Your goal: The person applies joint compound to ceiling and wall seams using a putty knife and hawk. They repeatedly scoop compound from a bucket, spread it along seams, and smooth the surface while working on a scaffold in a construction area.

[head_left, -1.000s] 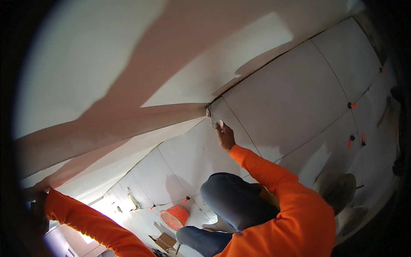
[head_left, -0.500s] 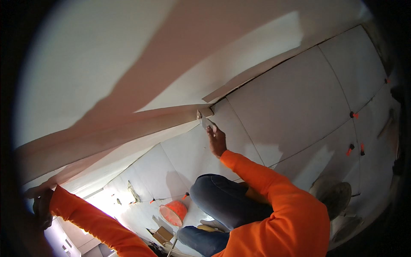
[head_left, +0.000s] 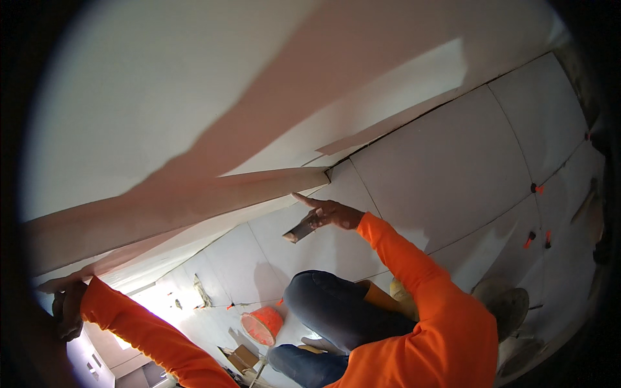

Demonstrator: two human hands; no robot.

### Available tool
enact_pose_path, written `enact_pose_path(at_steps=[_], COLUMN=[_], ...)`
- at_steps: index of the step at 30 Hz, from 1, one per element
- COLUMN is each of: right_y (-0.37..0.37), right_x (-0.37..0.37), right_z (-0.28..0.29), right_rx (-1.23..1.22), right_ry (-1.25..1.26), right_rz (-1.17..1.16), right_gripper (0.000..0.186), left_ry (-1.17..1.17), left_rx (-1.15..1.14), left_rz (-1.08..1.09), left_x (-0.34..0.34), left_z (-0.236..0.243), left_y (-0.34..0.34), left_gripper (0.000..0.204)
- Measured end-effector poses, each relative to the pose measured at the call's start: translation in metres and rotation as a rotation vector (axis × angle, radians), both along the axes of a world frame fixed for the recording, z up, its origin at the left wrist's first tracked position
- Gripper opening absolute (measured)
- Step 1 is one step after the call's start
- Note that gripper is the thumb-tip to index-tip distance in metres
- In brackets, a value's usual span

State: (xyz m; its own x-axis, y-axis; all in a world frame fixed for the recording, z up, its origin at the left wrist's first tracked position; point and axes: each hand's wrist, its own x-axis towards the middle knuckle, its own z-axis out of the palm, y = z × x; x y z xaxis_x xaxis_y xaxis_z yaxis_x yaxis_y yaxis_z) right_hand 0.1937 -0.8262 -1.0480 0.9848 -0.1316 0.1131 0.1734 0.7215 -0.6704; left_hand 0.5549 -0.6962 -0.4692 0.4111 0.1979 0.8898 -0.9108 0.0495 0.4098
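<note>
My right hand [head_left: 331, 215] is closed on a putty knife [head_left: 304, 227], its blade angled down to the left with a dab of pale paste at the tip. The index finger is stretched toward the lower edge of the white wall [head_left: 194, 71], near the corner of a projecting ledge [head_left: 259, 185]; I cannot tell whether it touches. Far to the left, my left hand [head_left: 70, 312] is raised beside the wall. It lies in deep shade with the fingers bent, and what it holds or leans on is not clear. Large pale floor tiles [head_left: 440, 155] spread below.
Orange-red tile levelling clips [head_left: 530, 239] stand along the joints at the right. A red bucket [head_left: 262, 325] and a cardboard box [head_left: 242, 357] are left of my bent knees [head_left: 343, 304]. A dark round bucket [head_left: 508, 313] sits behind my right arm.
My right hand has drawn slightly down and turned, so the putty knife now points down-left instead of up toward the ledge. Its index finger has stretched out. The left hand stays about where it was.
</note>
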Motion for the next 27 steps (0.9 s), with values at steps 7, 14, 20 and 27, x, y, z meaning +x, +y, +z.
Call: enact_pose_path(at_steps=[7,14,20,27], right_y=[0.011,0.021,0.022,0.034], right_x=[0.002,0.001,0.017,0.015], right_z=[0.008,0.021,0.032,0.044], right_rx=[0.089,0.021,0.021,0.209], right_ry=[0.101,0.170,0.050,-0.029], right_rz=[-0.172,-0.275,-0.263,-0.251], right_gripper=[0.097,0.098,0.103,0.090], left_ry=[0.005,0.009,0.015,0.021], left_rx=[0.009,0.011,0.010,-0.018], left_rz=[0.025,0.047,0.062,0.074], left_x=[0.002,-0.002,-0.004,-0.005], left_z=[0.000,-0.004,-0.003,-0.004], left_y=[0.002,0.003,0.010,0.018], left_gripper=[0.037,0.036,0.036,0.035])
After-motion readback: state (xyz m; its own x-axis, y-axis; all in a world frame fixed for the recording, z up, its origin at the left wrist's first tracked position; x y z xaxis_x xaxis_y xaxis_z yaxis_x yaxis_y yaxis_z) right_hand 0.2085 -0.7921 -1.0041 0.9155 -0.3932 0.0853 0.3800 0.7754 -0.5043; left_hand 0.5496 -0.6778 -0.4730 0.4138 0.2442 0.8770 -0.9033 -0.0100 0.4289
